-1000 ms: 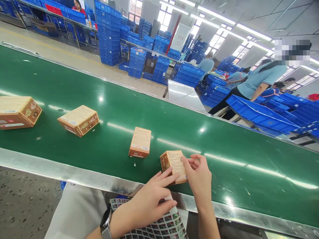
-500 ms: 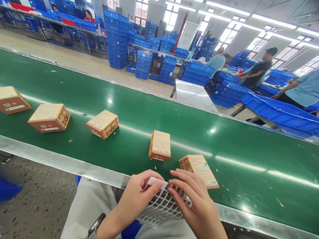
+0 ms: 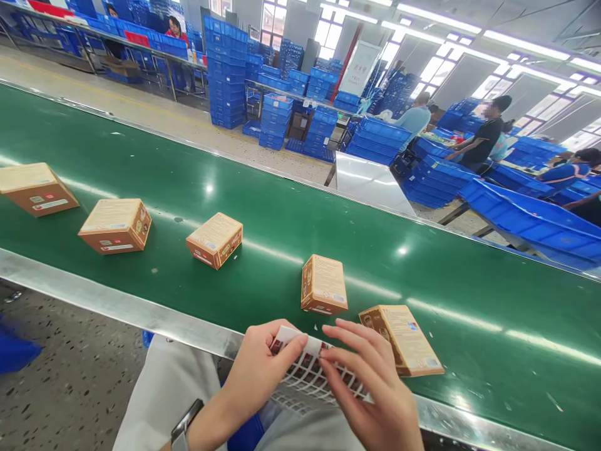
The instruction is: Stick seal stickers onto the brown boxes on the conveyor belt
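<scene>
My left hand (image 3: 256, 376) pinches the top edge of a sticker sheet (image 3: 305, 374) held over my lap, at the near steel rim of the belt. My right hand (image 3: 370, 391) lies on the same sheet, its fingertips pressed on the stickers, fingers bent. Just beyond the right hand a brown carton (image 3: 402, 339) lies flat on the green conveyor belt (image 3: 282, 213). A second carton (image 3: 323, 284) sits a little further left, untouched. Three more cartons (image 3: 215, 239) (image 3: 116, 225) (image 3: 36, 188) trail off to the left along the belt.
The belt's steel rim (image 3: 117, 300) runs between me and the cartons. Across the belt stand stacks of blue crates (image 3: 228, 69), a steel chute (image 3: 370, 183) and blue bins (image 3: 530, 219). Other people (image 3: 483, 138) work at tables at the far right and far left.
A second ago both hands were on the nearest carton; they let it go and took up the sticker sheet. All cartons have drifted rightward on the belt.
</scene>
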